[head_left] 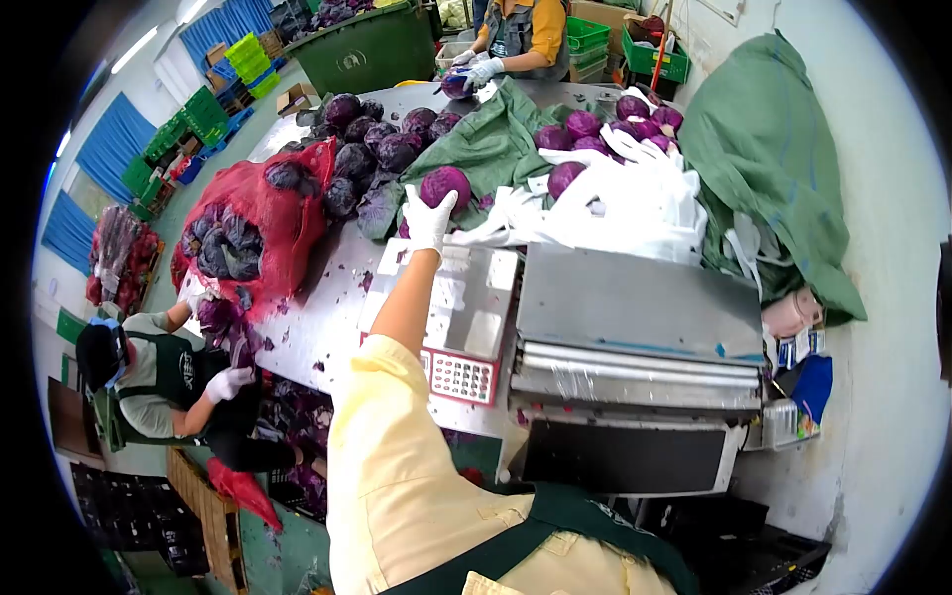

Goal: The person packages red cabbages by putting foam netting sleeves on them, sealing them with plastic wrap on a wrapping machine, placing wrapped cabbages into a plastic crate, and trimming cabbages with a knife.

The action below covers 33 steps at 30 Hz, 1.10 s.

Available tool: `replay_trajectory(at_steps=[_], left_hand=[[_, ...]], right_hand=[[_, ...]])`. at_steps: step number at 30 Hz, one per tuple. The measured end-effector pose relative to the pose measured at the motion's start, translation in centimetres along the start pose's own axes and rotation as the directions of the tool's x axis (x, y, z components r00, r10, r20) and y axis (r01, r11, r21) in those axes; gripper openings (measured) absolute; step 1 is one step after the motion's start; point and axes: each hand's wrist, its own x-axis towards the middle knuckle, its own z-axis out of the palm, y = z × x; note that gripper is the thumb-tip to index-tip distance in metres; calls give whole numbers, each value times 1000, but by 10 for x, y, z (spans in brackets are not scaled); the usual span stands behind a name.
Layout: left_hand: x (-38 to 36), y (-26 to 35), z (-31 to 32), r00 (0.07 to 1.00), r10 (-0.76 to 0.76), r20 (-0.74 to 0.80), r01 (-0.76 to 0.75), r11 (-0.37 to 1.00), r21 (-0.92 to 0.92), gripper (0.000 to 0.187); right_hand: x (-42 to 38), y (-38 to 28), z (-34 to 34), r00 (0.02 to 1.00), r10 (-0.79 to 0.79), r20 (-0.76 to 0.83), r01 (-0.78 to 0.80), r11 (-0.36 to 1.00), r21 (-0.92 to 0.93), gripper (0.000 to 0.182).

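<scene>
My left hand point(428, 222), in a white glove, reaches forward over the table. Its fingers and thumb are around the near-left side of a peeled red cabbage point(445, 184); part of the grip is hidden behind the cabbage. Just below my wrist is a flat weighing scale point(466, 307) with a red-edged keypad point(461, 378). Right of the scale stands a wrapping machine point(640, 307) with a metal top and white rollers. My right hand is out of view.
Dark unpeeled cabbages point(382, 144) and a red mesh sack point(307, 218) lie left. White bags point(635, 203) and peeled cabbages point(585, 125) are right. One co-worker point(164, 382) peels at left; another point(526, 45) handles cabbage across the table. A green cloth point(769, 149) hangs by the wall.
</scene>
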Motion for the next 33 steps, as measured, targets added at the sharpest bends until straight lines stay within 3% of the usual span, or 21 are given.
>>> replay_trajectory(at_steps=[1, 3, 4, 5, 6, 7, 9, 11, 12, 13, 15, 16, 17, 19, 21, 22, 24, 27, 29, 31, 33], left_hand=[[16, -10, 13, 989, -149, 25, 149, 989, -12, 124], [40, -17, 43, 978, -203, 55, 203, 979, 7, 126], [55, -24, 57, 975, -209, 72, 208, 978, 21, 126], [68, -31, 72, 971, -216, 98, 214, 976, 36, 126], [76, -35, 86, 983, -160, 85, 150, 982, 117, 122], [72, -12, 74, 984, -124, 126, 50, 879, 473, 115], [71, -8, 77, 995, -52, 90, 0, 866, 501, 108], [86, -20, 121, 992, 59, 109, -95, 928, 360, 103], [90, -26, 127, 990, 128, 66, -142, 935, 324, 101], [96, -31, 109, 992, 121, 41, -126, 981, 150, 102], [88, -7, 111, 995, 79, 58, -85, 989, 121, 106], [97, -37, 118, 991, 126, -51, -134, 971, -198, 109], [88, -15, 113, 996, 77, 41, -70, 986, -148, 108], [62, 10, 80, 988, 131, 82, -79, 884, -460, 105], [39, 32, 54, 965, 249, 80, -197, 894, -403, 102], [20, 45, 36, 918, 397, 16, -367, 863, -347, 103], [-24, 58, 5, 876, 482, -4, -429, 776, -462, 103], [-109, 89, -56, 906, 422, 43, -360, 818, -450, 106], [-152, 86, -82, 938, 345, 24, -317, 887, -336, 109], [-179, 60, -91, 922, 384, -42, -379, 878, -293, 111], [-201, 42, -94, 899, 415, -140, -436, 879, -191, 110]], right_hand=[[3, -21, 15, 998, -35, 43, 33, 999, 43, 36], [4, -59, 42, 981, -89, 171, 61, 985, 162, 36], [-24, -114, 59, 944, -278, 176, 219, 931, 293, 27], [-34, -136, 55, 959, -197, 202, 139, 954, 267, 27], [-46, -164, 65, 913, -365, 182, 331, 924, 188, 28], [-56, -186, 73, 835, -520, 182, 509, 854, 103, 30], [-66, -205, 83, 829, -516, 216, 512, 855, 81, 29], [-90, -240, 96, 789, -560, 253, 580, 814, -10, 24], [-102, -272, 94, 808, -465, 363, 492, 870, 20, 21], [-108, -289, 102, 776, -509, 372, 534, 845, 43, 21], [-118, -328, 123, 725, -574, 380, 578, 807, 117, 21], [-117, -345, 136, 679, -634, 371, 610, 768, 195, 19], [-118, -364, 147, 628, -689, 360, 636, 722, 271, 18], [-121, -410, 166, 525, -788, 323, 676, 616, 404, 17], [-130, -461, 190, 445, -855, 267, 668, 515, 537, 15], [-132, -481, 203, 395, -886, 241, 681, 459, 571, 16], [-138, -523, 223, 305, -918, 254, 705, 397, 587, 18], [-148, -568, 275, 375, -837, 399, 506, 545, 668, 44], [-159, -598, 301, 418, -682, 600, 386, 731, 562, 62], [-172, -616, 319, 368, -576, 730, 93, 804, 587, 57], [-188, -618, 321, 425, -627, 653, 18, 727, 687, 47]])
